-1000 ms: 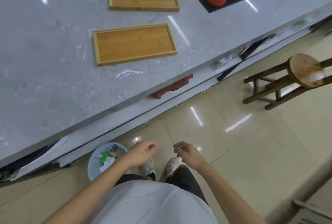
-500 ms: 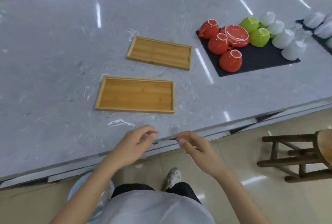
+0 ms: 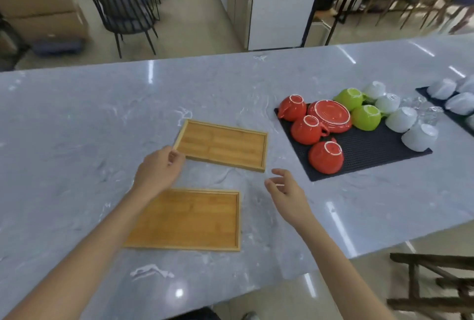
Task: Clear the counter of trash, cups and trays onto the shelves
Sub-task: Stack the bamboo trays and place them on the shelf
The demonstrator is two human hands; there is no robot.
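Observation:
Two bamboo trays lie on the grey marble counter (image 3: 77, 140). The far tray (image 3: 223, 145) sits mid-counter; the near tray (image 3: 189, 219) lies closer to me, partly under my left forearm. My left hand (image 3: 159, 170) hovers at the far tray's near-left corner, fingers curled and apart, holding nothing. My right hand (image 3: 287, 191) is open above the bare counter, just off the far tray's near-right corner. On a black mat (image 3: 359, 150) to the right stand upturned red cups (image 3: 325, 158), a red saucer (image 3: 331, 115), green cups (image 3: 365, 116) and white cups (image 3: 400, 119).
A second dark mat (image 3: 436, 104) with more white cups (image 3: 461, 104) is at the far right. A wooden stool (image 3: 436, 291) stands on the floor at the lower right. Beyond the counter are a black chair (image 3: 123, 9) and a white cabinet (image 3: 277, 16).
My view has lifted from the floor and bin up to the counter. Both hands have risen and reached forward over the counter toward the far tray.

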